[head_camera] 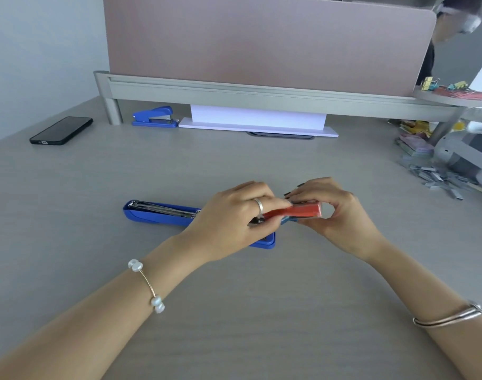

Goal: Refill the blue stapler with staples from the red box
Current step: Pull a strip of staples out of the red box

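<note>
While the long blue plastic stapler [163,213] lies swung open on the grey wood-grain surface [234,311], its metal staple channel exposed along the top, both hands work the small red cardboard staple box [300,210] just above the stapler's near end. The left hand [231,223] curls its fingers around the left end of the box, thumb underneath, and covers the stapler's hinge area. The right hand [335,212] pinches the right end between thumb and fingertips, fingers partly bent. Both are closed on the box, which is lifted clear of the surface, tilted slightly down to the left.

By my reading, the opening of the stapler is done, and the current step is getting into the box or drawing a strip out; whether the box is already open I cannot tell, as the fingers hide its left end. No strip of staples shows in the hands or in the channel, so loading and closing the stapler appear to remain.

Farther off, a second smaller blue stapler [156,117] sits under the desk partition, a black phone [61,130] lies at the left, and loose silver staple strips [440,178] are scattered at the right edge.
</note>
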`<act>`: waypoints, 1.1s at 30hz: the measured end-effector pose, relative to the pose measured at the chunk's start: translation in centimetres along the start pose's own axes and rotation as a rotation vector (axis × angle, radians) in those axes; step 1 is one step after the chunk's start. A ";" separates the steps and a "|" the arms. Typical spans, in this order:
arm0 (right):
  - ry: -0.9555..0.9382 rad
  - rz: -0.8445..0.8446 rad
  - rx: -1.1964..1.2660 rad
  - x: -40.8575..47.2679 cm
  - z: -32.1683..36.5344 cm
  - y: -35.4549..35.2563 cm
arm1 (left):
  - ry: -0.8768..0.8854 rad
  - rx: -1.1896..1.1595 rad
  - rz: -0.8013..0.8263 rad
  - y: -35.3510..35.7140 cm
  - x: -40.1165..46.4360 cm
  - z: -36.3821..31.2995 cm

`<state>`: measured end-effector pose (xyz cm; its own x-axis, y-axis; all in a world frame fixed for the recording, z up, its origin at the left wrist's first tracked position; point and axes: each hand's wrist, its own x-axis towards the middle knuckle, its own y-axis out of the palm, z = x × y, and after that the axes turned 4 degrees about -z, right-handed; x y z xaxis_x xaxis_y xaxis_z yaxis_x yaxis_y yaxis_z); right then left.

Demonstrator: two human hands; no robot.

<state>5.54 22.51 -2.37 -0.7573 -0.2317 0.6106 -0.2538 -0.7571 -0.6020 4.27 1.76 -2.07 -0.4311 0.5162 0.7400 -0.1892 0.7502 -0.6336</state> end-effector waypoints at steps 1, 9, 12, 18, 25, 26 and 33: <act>-0.008 -0.009 0.010 0.0 0.0 0.0 | -0.020 -0.026 0.009 0.0 0.0 0.0; 0.096 0.021 0.055 -0.2 -0.1 0.1 | 0.031 0.010 0.011 -1.5 0.5 -0.4; 0.098 0.056 0.057 -0.4 0.3 0.3 | 0.051 0.077 0.022 -1.6 0.5 -0.2; 0.107 0.058 0.055 -0.4 0.4 0.2 | 0.103 0.161 0.069 -1.2 0.5 -0.6; 0.133 0.009 0.015 -0.2 0.4 0.0 | 0.003 0.094 0.075 -0.5 -0.1 0.2; 0.133 0.002 0.012 -0.2 0.5 0.0 | -0.014 0.099 0.090 -0.4 -0.2 0.1; 0.134 -0.012 0.009 -0.1 1.0 0.0 | 0.005 0.194 0.171 -0.2 0.1 -1.1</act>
<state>6.25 21.92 -1.92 -0.8277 -0.1395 0.5435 -0.2583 -0.7652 -0.5898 5.20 2.09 -1.57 -0.4669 0.6315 0.6191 -0.2797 0.5587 -0.7808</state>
